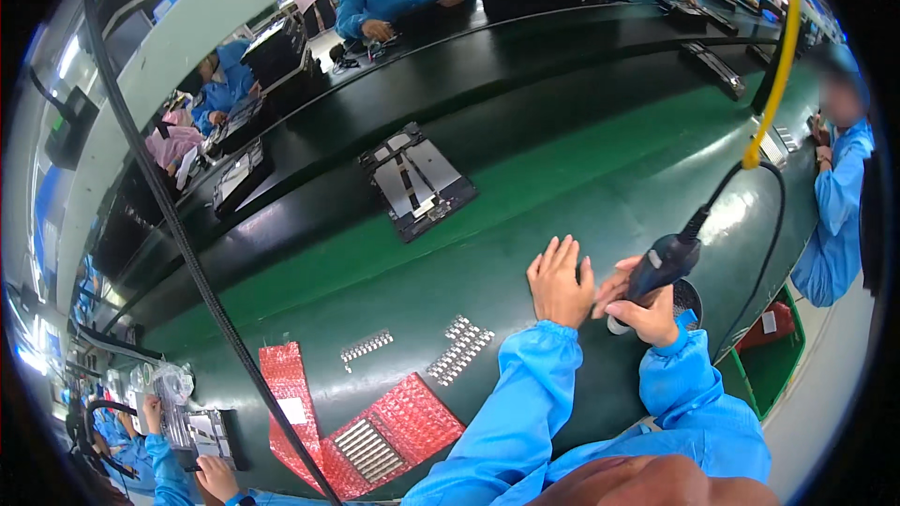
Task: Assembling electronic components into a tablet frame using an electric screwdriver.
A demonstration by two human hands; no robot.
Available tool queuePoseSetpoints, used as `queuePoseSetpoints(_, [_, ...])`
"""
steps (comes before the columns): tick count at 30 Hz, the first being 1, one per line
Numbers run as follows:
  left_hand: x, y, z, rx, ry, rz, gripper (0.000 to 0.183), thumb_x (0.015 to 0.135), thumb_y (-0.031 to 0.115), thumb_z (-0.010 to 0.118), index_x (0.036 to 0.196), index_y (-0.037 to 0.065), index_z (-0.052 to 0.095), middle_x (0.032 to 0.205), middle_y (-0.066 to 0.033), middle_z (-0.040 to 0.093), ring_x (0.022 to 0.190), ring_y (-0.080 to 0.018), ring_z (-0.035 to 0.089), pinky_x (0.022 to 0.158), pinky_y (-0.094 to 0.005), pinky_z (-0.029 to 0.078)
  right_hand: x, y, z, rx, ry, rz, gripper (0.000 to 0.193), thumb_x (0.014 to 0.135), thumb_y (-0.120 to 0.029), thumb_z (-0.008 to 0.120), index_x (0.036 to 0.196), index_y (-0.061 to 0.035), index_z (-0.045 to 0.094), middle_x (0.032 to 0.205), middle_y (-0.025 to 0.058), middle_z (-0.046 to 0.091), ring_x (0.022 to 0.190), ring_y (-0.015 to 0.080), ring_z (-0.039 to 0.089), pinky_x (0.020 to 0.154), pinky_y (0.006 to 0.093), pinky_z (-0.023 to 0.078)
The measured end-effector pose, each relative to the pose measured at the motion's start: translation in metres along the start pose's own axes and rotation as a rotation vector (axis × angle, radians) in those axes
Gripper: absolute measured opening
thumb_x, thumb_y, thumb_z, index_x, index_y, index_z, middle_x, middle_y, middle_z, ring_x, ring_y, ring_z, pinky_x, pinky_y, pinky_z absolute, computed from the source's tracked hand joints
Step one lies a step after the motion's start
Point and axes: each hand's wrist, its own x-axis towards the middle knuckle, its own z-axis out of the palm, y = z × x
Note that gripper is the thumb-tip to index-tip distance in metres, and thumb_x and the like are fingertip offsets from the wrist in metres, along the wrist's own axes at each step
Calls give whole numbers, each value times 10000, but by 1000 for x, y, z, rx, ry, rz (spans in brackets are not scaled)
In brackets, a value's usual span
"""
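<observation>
My left hand (pixel 562 286) lies on the green bench with its fingers stretched out and nothing visible in them. Beside it, my right hand (pixel 649 314) is closed around a black electric screwdriver (pixel 667 264), tilted and hung on a cable from above. The tool's lower end is hidden by the fingers. A small white round part (pixel 617 325) shows under the right hand; I cannot tell what it is. Just right of that hand stands a dark round bowl (pixel 690 302), partly covered by it. Small metal parts (pixel 461 349) lie in rows left of my left forearm.
Red bubble wrap (pixel 422 412) holds a block of metal strips (pixel 370 451); another short row of parts (pixel 367 347) lies behind. An opened tablet-like device (pixel 417 183) rests farther back. A yellow cord (pixel 780 66) and a black braided cable (pixel 178 225) hang across. Co-workers sit around; a green bin (pixel 773 356) stands right.
</observation>
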Motion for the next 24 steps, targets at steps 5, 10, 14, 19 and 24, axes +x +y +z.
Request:
queuePoseSetpoints(5, [2,4,-6,-21,-35,-33,330,832,202,520,1083,1,595,1192,-116,562,1191,-258,448,979,-421,292,-1,-2,-2,-75,46,-9,539,696,112,647,1151,-15,387,724,150,588,596,205,602,542,301,492])
queuePoseSetpoints(10, [3,6,-9,-24,-59,-64,330,838,200,514,1094,5,590,1212,-112,547,1202,-252,433,982,-422,288,-2,0,1,-155,83,-25,515,698,49,654,1109,-45,359,608,108,521,477,200,544,463,311,474])
queuePoseSetpoints(14, [3,5,-6,-25,-34,-58,316,823,193,537,1070,7,600,1192,-107,561,1189,-255,449,974,-426,298,-4,6,-2,-95,58,-86,543,670,84,694,1102,-28,385,610,100,542,498,162,543,461,269,453])
queuePoseSetpoints(19, [3,7,-7,-26,4,-46,298,810,188,559,1043,10,615,1170,-103,577,1177,-260,465,966,-428,307,-8,3,0,-128,43,-112,555,656,75,722,1092,-26,392,588,88,543,489,151,540,457,258,443])
queuePoseSetpoints(24, [4,6,-6,-34,-35,-41,317,818,178,534,1074,-2,587,1195,-114,555,1193,-262,442,975,-432,295,-8,-4,2,-208,120,-40,539,662,64,728,1083,-24,403,588,84,554,479,133,534,448,240,432])
